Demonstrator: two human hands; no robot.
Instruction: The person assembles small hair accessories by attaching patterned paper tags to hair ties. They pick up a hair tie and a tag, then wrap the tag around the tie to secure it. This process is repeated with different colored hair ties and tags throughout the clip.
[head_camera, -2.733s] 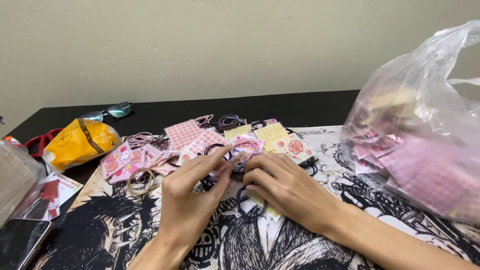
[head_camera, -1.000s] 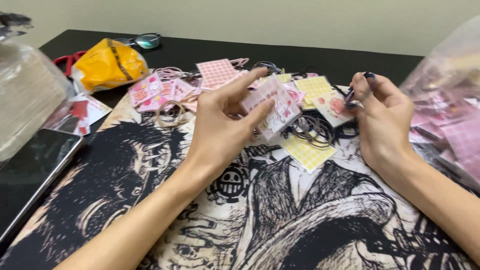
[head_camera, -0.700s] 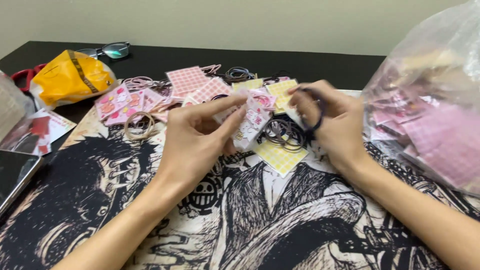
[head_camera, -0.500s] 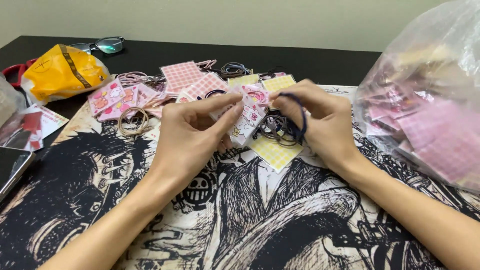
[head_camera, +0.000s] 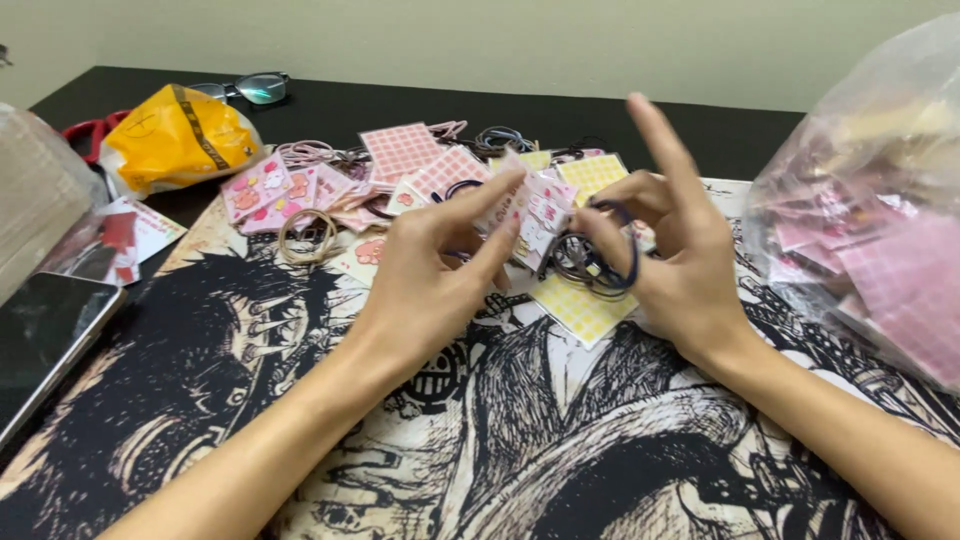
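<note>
Hair ties (head_camera: 590, 262) looped on right hand (head_camera: 668, 262) — left hand (head_camera: 437, 270) pinching pink card (head_camera: 533, 212).

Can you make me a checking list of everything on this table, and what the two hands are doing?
Surface: black table under a black-and-white cartoon-print mat.
Job's things: small pink printed card; dark elastic hair ties.
Clutter: pink and yellow checked cards, yellow pouch, eyeglasses, phone, clear plastic bag of pink cards.
Hands: left hand pinches the card; right hand holds the ties.
Cables: nothing seen.
Surroundings: plain pale wall.
</note>
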